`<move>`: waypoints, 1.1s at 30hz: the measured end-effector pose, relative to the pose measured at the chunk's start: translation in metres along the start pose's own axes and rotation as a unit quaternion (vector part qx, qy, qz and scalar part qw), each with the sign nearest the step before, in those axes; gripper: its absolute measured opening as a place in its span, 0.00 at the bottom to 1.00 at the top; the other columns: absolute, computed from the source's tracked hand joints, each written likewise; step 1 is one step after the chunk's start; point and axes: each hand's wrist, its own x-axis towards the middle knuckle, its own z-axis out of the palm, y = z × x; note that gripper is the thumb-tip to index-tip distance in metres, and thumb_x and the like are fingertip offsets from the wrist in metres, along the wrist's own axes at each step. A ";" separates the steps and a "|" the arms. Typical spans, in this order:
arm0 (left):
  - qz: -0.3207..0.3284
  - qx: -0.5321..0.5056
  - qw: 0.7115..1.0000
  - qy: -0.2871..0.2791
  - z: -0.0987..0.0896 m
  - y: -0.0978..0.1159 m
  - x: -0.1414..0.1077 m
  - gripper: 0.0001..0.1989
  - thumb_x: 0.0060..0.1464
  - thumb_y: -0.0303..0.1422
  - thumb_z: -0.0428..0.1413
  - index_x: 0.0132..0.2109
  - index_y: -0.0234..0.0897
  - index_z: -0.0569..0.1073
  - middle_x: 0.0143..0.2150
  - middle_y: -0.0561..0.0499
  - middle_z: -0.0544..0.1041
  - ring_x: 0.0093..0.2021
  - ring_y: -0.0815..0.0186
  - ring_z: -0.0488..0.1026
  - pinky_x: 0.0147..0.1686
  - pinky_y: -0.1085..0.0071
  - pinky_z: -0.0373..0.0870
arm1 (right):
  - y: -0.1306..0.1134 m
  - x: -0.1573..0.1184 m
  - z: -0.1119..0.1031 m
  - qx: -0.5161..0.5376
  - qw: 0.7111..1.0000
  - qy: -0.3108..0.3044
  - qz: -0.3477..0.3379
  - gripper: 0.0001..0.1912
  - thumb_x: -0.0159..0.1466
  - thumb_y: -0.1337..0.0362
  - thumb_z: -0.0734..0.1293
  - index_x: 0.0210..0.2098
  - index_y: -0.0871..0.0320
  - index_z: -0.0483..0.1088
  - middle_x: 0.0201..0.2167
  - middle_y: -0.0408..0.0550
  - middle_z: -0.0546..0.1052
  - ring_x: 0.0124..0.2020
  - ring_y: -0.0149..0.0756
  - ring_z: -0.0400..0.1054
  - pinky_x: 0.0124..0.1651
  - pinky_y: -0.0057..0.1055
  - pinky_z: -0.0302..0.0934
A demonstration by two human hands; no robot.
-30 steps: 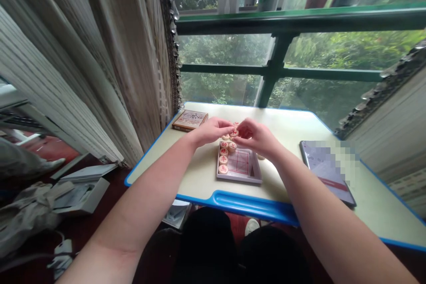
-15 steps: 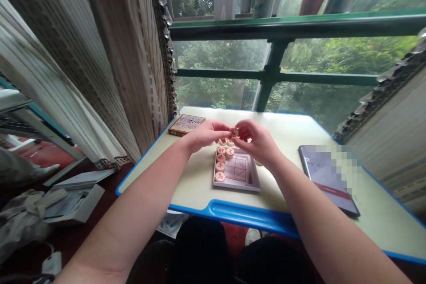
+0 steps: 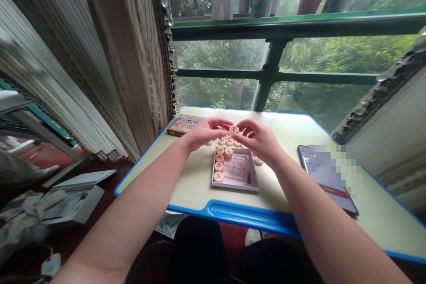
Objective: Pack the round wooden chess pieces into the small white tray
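Observation:
A round xiangqi piece [image 3: 234, 129] with a red character is pinched between the thumb and fingers of my right hand [image 3: 258, 138], above the table. Just left of it is my left hand [image 3: 209, 133], its thumb and fingers apart with nothing between them. Below the hands lies a shallow open box [image 3: 235, 187]. Several red-marked pieces stand in a column along its left wall, and one more piece [image 3: 228, 152] sits to the right of the top one. Behind the box, more pieces [image 3: 229, 142] lie on the table, partly hidden by my hands.
The pale table [image 3: 186, 186] has a blue edge. A decorated flat box [image 3: 184, 124] lies at its back left, and a tablet [image 3: 328, 179] on the right. One loose piece [image 3: 258, 160] rests against the right side of the open box. Curtains hang on both sides.
My left fingers have come away from the xiangqi piece, which now stays in my right hand and faces me more fully. More pieces behind the box show between my hands.

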 end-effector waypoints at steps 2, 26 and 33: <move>0.007 0.007 1.000 -0.012 -0.001 -0.001 0.000 0.21 0.44 0.34 0.62 0.47 0.34 0.75 0.35 0.47 0.77 0.28 0.73 0.68 0.24 0.77 0.60 | -0.002 0.000 -0.001 0.020 1.000 -0.003 0.006 0.14 0.51 0.57 0.71 0.33 0.58 0.69 0.32 0.49 0.75 0.31 0.35 0.70 0.30 0.31 0.66; 0.027 0.056 0.996 -0.057 0.002 0.012 -0.009 0.20 0.39 0.34 0.65 0.42 0.31 0.78 0.36 0.44 0.79 0.32 0.68 0.73 0.31 0.72 0.70 | -0.019 -0.008 -0.022 0.069 0.989 -0.120 0.058 0.10 0.52 0.60 0.71 0.32 0.58 0.74 0.29 0.48 0.78 0.31 0.36 0.73 0.34 0.32 0.68; 0.003 0.075 0.984 -0.159 -0.001 0.017 -0.017 0.13 0.43 0.35 0.63 0.37 0.31 0.78 0.32 0.47 0.78 0.33 0.66 0.73 0.35 0.71 0.69 | -0.032 -0.029 -0.017 0.051 0.994 -0.081 0.044 0.10 0.53 0.59 0.70 0.32 0.59 0.73 0.26 0.48 0.77 0.27 0.34 0.70 0.29 0.30 0.66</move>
